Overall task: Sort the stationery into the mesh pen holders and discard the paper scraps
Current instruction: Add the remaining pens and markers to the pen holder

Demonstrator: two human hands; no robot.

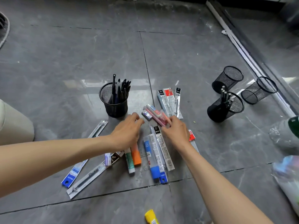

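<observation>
Stationery lies scattered on the grey tiled floor. My left hand (127, 131) hovers with loosely curled fingers over an orange marker (136, 156) and a green glue stick (130, 160), holding nothing visible. My right hand (177, 130) pinches the near end of a pink packaged pen bundle (156, 114). A mesh holder (114, 101) full of dark pens stands just beyond my left hand. Three more mesh holders sit at the right: one with grey pencils (226, 107), two empty (228, 78) (258, 90). Refill packs (170, 101) lie beyond my right hand.
Blue-capped packs (155, 159) and long refill sleeves (77, 168) lie near my forearms. A yellow glue stick (151, 217) sits at the bottom edge. Plastic bags (284, 139) lie at the right. A door track (246, 50) runs along the right. My knee (14, 125) is at left.
</observation>
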